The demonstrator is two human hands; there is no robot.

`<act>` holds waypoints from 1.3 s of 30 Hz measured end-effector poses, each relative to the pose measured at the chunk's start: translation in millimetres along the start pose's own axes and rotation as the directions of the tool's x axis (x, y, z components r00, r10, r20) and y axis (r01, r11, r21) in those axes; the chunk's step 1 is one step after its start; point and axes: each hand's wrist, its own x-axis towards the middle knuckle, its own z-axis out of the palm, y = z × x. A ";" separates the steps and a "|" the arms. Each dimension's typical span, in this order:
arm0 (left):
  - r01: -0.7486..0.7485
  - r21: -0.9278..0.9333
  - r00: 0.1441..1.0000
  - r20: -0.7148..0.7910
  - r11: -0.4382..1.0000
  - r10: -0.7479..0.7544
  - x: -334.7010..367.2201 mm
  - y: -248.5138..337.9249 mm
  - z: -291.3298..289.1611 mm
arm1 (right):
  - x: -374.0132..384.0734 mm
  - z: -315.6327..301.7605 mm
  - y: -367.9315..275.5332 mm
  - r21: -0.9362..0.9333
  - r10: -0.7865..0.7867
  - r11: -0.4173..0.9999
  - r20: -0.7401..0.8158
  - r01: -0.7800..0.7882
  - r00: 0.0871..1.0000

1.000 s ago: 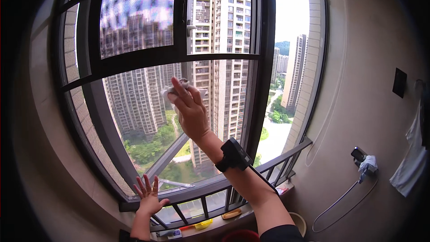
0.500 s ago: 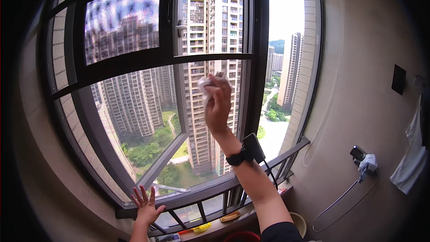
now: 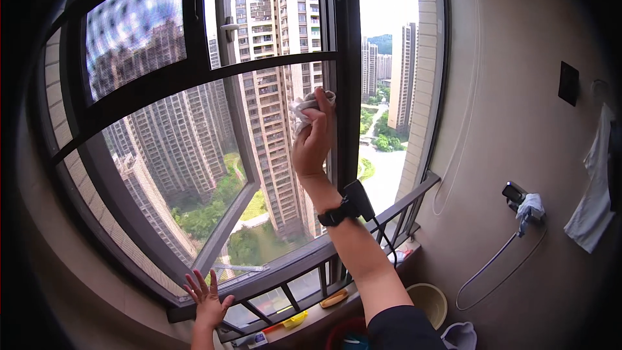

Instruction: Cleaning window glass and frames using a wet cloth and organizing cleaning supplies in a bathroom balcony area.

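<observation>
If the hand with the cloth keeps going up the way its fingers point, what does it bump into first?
Probably the dark horizontal window bar just above. The right hand presses a white cloth to the glass, fingers pointing up; depth is hard to judge.

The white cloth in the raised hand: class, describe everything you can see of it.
The white cloth is small, soft and crumpled into a wad. The right hand grips it, fingers wrapped over it, and presses it to the window glass beside the dark frame upright. Only its bunched top and left edge show.
</observation>
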 end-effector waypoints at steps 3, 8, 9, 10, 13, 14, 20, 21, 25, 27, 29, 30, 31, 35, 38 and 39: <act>0.016 -0.004 0.999 -0.052 1.000 -0.016 -2.6 -5.4 -1.0 | -99.2 0.9 -32.5 0.173 0.015 0.983 0.253 -0.060 0.967; 0.028 0.042 0.999 -0.021 0.999 -0.027 6.3 -7.8 5.3 | -179.6 -43.7 -50.1 0.326 -0.158 0.944 0.565 -0.043 0.810; 0.015 0.053 0.999 -0.044 0.998 -0.013 7.5 -10.1 10.2 | -173.7 -44.7 -55.4 0.318 -0.168 0.948 0.554 -0.021 0.815; 0.007 0.064 0.998 -0.063 0.998 -0.003 6.1 -11.7 12.2 | -151.0 -39.3 -63.1 0.298 -0.168 0.954 0.497 0.015 0.851; 0.008 0.084 0.997 -0.078 0.996 -0.002 4.2 -7.4 9.7 | -45.8 -5.6 -87.8 0.210 -0.139 0.974 0.285 0.080 0.948; 0.012 0.076 0.996 -0.085 0.997 -0.006 4.3 -6.7 9.1 | -13.0 7.9 -97.1 0.191 -0.134 0.977 0.205 0.095 0.969; 0.006 0.077 0.999 -0.053 0.997 -0.002 7.1 0.7 6.8 | 94.5 70.8 -113.9 0.120 -0.420 0.907 0.192 0.404 0.887; 0.013 0.074 0.998 -0.066 0.997 -0.009 3.8 -11.2 10.2 | 94.9 79.9 -119.0 0.086 -0.431 0.902 0.255 0.423 0.866; -0.026 0.101 0.992 -0.117 0.995 0.038 -3.3 -19.1 14.1 | 90.0 73.1 -113.8 -0.077 -0.477 0.845 0.340 0.529 0.811; -0.005 0.084 0.996 -0.092 0.996 0.012 0.4 -12.2 13.1 | 89.6 64.0 -97.1 -0.094 -0.484 0.840 0.314 0.534 0.817; -0.008 0.085 0.999 -0.045 0.996 0.012 2.3 -9.6 11.5 | 95.2 54.9 -78.4 -0.182 -0.478 0.819 0.311 0.545 0.822; 0.023 0.075 0.999 -0.050 0.997 -0.019 0.2 -11.7 10.9 | 98.9 49.1 -73.2 -0.203 -0.479 0.809 0.315 0.551 0.819; 0.008 0.071 0.999 -0.052 0.997 -0.004 -0.2 -11.1 10.4 | 102.4 43.7 -64.4 -0.226 -0.474 0.812 0.285 0.539 0.833; 0.012 0.072 0.999 -0.048 0.997 -0.009 -1.5 -11.1 11.0 | 108.1 20.9 -36.4 -0.429 -0.373 0.744 0.370 0.513 0.851; -0.006 0.069 0.996 -0.087 0.998 0.012 -1.1 -10.8 13.2 | 114.2 11.3 -16.7 -0.490 -0.385 0.704 0.344 0.514 0.856; -0.012 0.067 0.996 -0.091 0.998 0.018 -1.0 -9.7 12.6 | 115.8 8.8 -10.7 -0.493 -0.409 0.692 0.333 0.527 0.849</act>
